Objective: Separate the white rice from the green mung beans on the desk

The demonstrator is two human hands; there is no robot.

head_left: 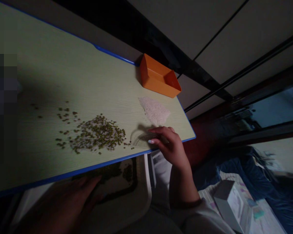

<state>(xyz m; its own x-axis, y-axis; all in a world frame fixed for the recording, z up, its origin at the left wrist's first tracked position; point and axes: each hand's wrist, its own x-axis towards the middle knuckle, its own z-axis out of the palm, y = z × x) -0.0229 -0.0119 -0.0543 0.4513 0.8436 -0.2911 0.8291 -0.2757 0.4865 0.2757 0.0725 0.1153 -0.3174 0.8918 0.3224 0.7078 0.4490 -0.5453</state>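
My right hand (169, 144) is closed at the table's near edge, thumb and fingers pinching a clear, arc-shaped plastic piece that looks like a protractor (141, 140). Left of it lies a spread pile of green beans (100, 133) with pale grains mixed in. Just beyond my right hand is a pile of whitish, rice-like grains (155, 110). Below the table edge, my left hand (80, 193) reaches into a white bin (147, 182), in deep shadow. Its fingers seem stretched and apart, with dark green bits beside them; nothing shows held.
An orange open box (161, 78) stands at the table's far right corner. The pale table (88, 81) has a blue rim. A few stray beans lie left of the main pile. At lower right, a grey-white box (230, 201) rests on patterned cloth.
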